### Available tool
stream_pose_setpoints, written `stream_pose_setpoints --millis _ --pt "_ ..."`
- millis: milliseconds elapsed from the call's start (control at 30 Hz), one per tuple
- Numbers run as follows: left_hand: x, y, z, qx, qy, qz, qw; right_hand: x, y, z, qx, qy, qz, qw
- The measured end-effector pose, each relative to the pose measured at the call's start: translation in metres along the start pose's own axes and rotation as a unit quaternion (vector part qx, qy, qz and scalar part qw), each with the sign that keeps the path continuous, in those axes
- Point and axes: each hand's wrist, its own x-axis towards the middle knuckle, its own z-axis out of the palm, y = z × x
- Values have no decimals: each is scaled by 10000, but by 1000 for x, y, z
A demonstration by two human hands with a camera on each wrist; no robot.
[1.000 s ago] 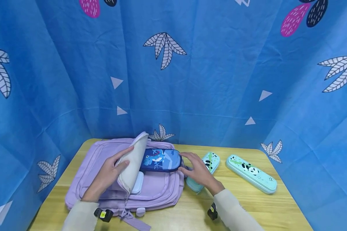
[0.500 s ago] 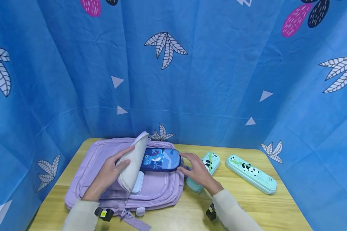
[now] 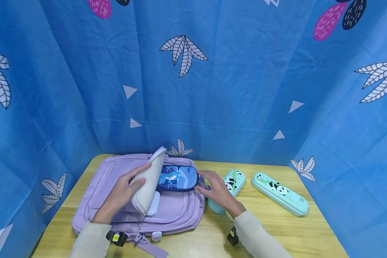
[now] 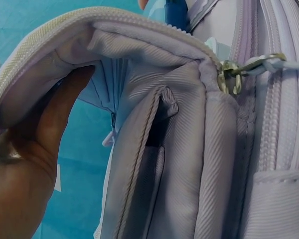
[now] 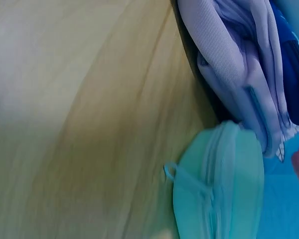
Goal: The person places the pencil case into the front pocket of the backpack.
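A lilac backpack [image 3: 98, 193] lies on the table with its front pocket unzipped. My left hand [image 3: 119, 195] holds the pocket's flap [image 3: 148, 188] up, thumb against the pale lining; in the left wrist view the thumb [image 4: 70, 102] presses the flap's inner side. A dark blue pencil case [image 3: 182, 178] with a dinosaur picture lies partly in the pocket, its left end hidden behind the flap. My right hand [image 3: 217, 191] grips the case's right end between thumb and fingers. Only fingertips of that hand show in the right wrist view, beside the blue edge.
A pale blue box-like object [image 3: 153, 205] sits in the pocket. One mint panda case [image 3: 235, 179] lies under my right forearm, close to the backpack; another mint panda case [image 3: 282, 195] lies farther right. Blue curtain [image 3: 193, 100] surrounds the wooden table [image 3: 309, 236].
The dinosaur pencil case has slid slightly left, farther behind the flap, and my right hand has moved with it. My left hand and the flap have stayed nearly still.
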Motion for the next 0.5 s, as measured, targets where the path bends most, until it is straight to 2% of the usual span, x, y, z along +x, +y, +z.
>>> stream_pose_setpoints --millis 267,500 --pt "2 0 0 10 -63 193 9998 7 -7 14 -89 -105 -1 9999" --pt "1 2 -2 -86 -52 164 9998 17 -16 23 -150 -194 -27 9997"
